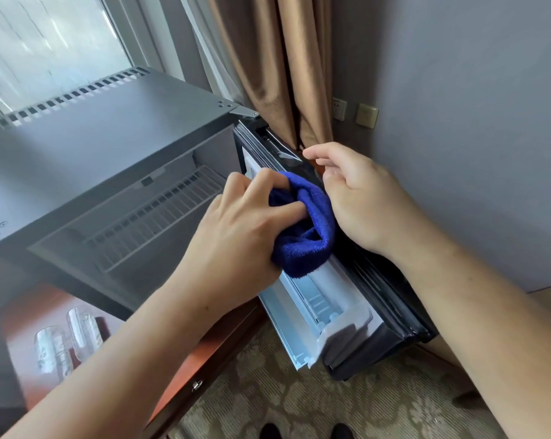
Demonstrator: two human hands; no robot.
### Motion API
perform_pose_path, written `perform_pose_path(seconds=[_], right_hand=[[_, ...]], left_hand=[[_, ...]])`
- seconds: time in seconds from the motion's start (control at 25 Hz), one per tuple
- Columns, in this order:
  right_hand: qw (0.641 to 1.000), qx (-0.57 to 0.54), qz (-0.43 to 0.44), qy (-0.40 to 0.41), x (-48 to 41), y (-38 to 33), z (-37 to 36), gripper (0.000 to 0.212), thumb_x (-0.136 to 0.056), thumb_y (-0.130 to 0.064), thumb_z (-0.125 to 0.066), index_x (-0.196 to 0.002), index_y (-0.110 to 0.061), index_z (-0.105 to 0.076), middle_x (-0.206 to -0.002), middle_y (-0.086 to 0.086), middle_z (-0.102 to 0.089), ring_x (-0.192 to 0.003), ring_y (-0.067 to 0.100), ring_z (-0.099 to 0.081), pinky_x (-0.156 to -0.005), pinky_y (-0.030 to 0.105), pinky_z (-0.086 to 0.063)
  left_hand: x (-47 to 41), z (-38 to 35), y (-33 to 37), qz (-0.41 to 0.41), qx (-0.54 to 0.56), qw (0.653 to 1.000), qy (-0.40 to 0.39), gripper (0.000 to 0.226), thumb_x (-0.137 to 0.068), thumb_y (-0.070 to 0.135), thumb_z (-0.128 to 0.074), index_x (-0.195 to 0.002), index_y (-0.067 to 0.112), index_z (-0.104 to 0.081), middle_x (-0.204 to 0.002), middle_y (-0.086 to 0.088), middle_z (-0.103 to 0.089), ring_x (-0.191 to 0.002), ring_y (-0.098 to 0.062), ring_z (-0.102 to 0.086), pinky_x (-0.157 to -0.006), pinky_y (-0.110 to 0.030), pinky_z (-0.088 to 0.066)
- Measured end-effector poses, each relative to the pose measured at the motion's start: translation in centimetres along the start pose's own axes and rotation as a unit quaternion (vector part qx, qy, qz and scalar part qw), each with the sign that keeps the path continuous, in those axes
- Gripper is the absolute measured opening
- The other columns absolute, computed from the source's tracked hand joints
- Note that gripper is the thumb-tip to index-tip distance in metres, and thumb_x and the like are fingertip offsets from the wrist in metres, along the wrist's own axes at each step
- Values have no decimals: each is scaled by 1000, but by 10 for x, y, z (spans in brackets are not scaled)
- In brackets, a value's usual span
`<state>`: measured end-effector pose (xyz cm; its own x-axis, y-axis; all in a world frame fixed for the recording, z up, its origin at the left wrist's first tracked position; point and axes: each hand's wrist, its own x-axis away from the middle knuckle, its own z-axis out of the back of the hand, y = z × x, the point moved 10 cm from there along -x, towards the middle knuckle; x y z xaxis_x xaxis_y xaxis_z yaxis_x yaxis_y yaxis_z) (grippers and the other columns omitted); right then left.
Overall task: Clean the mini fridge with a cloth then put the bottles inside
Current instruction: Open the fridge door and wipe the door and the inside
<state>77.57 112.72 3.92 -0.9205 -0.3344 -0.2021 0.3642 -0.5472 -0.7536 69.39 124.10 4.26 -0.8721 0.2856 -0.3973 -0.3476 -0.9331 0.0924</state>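
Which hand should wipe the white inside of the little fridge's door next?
Left, probably. The left hand grips the fluffy blue cloth, pressed against the white plastic lining of the open black fridge door. The right hand holds no cloth and sits at the door's top edge.

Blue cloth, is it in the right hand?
No, the left hand grips the blue cloth against the open fridge door; the right hand sits beside it at the door's edge.
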Motion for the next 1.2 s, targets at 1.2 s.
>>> perform_pose_path(seconds=[1.2], right_hand=[[1000,-11,-12,-3,6,3,-1,37,-107,-14,-40,-133,-29,-63,-137,-3,-63,-129,7,-54,-101,15,-35]], left_hand=[[-5,0,-21,-1,-23,1000,-9,39,-86,34,-53,-123,45,-60,-132,6,-47,-101,-28,-41,-85,-48,-49]])
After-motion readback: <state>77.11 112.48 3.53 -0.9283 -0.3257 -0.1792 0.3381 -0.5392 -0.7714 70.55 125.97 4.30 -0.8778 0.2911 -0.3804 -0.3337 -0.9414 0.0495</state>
